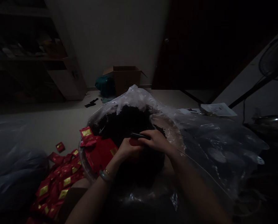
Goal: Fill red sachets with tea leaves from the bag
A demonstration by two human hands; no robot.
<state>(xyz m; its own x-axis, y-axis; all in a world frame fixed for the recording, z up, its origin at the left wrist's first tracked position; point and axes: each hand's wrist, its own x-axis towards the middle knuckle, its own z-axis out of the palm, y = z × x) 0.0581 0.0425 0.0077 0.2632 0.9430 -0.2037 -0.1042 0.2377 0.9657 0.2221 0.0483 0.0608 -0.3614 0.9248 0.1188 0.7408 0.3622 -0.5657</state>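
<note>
Above a heap of dark, dry shredded leaves (pixel 132 119), both hands come together. My left hand (pixel 127 148), with bangles on the wrist, is closed on a small red packet (pixel 134 142). A slim black bar-shaped tool (pixel 139 135) is gripped in my right hand (pixel 156 141) and lies across the packet's upper edge; its exact kind is too dark to tell. The leaves sit in a clear plastic bag (pixel 136 93) lining a round container. Flat red pouches (pixel 101 152) lie at its left side, with a plump red packet (pixel 87 133) on the rim.
Many filled red packets (pixel 66 180) are piled on the floor at the left. An open cardboard box (pixel 127 77) and a teal bag (pixel 105 85) stand by the wall. Large clear plastic sheeting (pixel 218 146) spreads at the right, below a fan (pixel 274 59).
</note>
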